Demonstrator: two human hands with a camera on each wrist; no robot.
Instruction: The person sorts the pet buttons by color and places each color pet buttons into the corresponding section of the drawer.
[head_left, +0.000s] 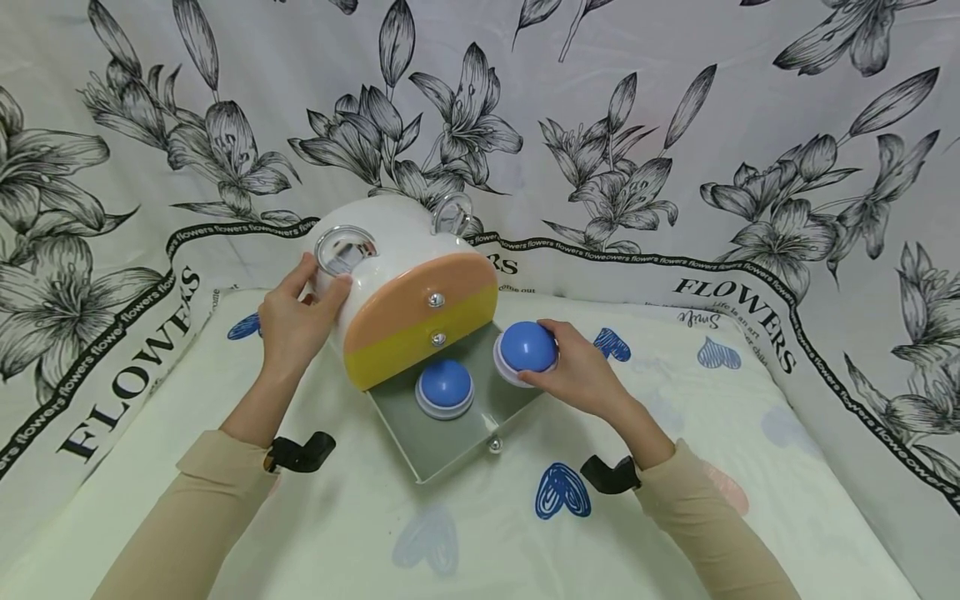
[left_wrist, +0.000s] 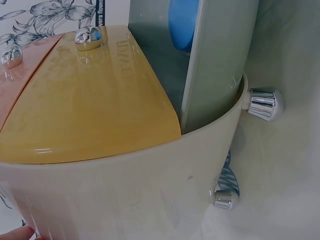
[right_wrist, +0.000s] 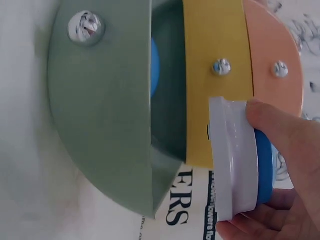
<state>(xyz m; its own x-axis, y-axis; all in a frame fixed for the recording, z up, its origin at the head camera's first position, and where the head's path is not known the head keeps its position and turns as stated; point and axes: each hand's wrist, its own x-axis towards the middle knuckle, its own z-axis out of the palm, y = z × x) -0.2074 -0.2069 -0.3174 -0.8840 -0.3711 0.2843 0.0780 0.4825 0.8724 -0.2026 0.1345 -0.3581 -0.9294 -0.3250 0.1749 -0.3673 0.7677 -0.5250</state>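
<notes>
A white rounded chest (head_left: 390, 225) has an orange drawer front (head_left: 420, 292), a yellow drawer front (head_left: 405, 350) and a grey-green drawer (head_left: 435, 446) pulled out at the bottom. My left hand (head_left: 296, 312) rests with thumb and fingers against the chest's left side, beside a chrome ring (head_left: 345, 250). One blue-domed button (head_left: 446, 385) on a white base sits in the drawer. My right hand (head_left: 581, 371) grips a second blue-domed button (head_left: 527, 347) by its edge, over the drawer's right end. In the right wrist view this button's white base (right_wrist: 232, 155) appears side-on.
Another chrome ring (head_left: 453, 214) stands at the chest's top right. Round chrome knobs, such as the drawer knob (head_left: 495, 444), stick out from the fronts. Chrome feet (left_wrist: 264, 104) show underneath. A flower-print cloth (head_left: 615, 167) hangs behind the heart-print cloth (head_left: 337, 533).
</notes>
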